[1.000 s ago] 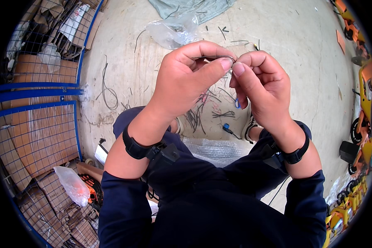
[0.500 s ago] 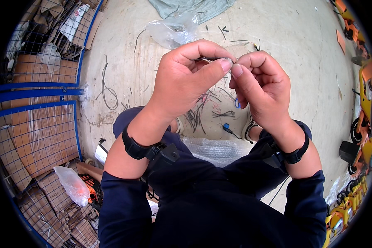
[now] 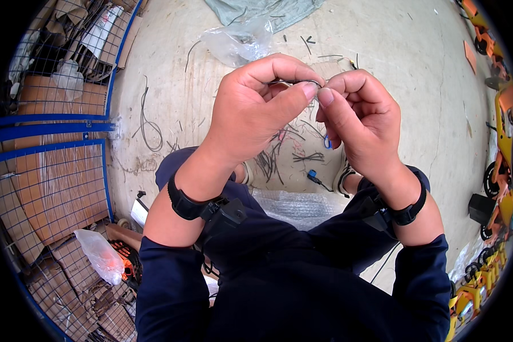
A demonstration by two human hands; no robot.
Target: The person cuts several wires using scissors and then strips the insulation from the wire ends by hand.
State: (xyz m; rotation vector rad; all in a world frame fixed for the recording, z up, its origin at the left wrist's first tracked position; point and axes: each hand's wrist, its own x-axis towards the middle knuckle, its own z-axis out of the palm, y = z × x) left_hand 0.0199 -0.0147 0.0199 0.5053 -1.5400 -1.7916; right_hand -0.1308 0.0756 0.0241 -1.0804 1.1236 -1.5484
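A thin dark wire (image 3: 317, 84) is pinched between the fingertips of both hands, above the floor in front of me. My left hand (image 3: 256, 108) is closed on it with thumb and forefinger. Right beside it, my right hand (image 3: 366, 117) pinches too, its fingertips touching the left ones; most of the wire is hidden behind the fingers. Below the hands lie loose dark wire pieces (image 3: 266, 165) and a small cluster of black strips (image 3: 308, 157). A blue-ended cable (image 3: 313, 175) rests by my right foot, near a blue loop-shaped handle (image 3: 327, 142).
A clear plastic bag (image 3: 242, 44) and a grey-green cloth (image 3: 268, 10) lie farther off. Bubble wrap (image 3: 296, 206) is between my feet. On the left stands a blue mesh cage (image 3: 106, 171) with cardboard; orange and yellow wheeled machines (image 3: 504, 137) line the right.
The left fingertips have shifted very slightly, and a little more of the dark wire shows between them. Otherwise both hands stay in place.
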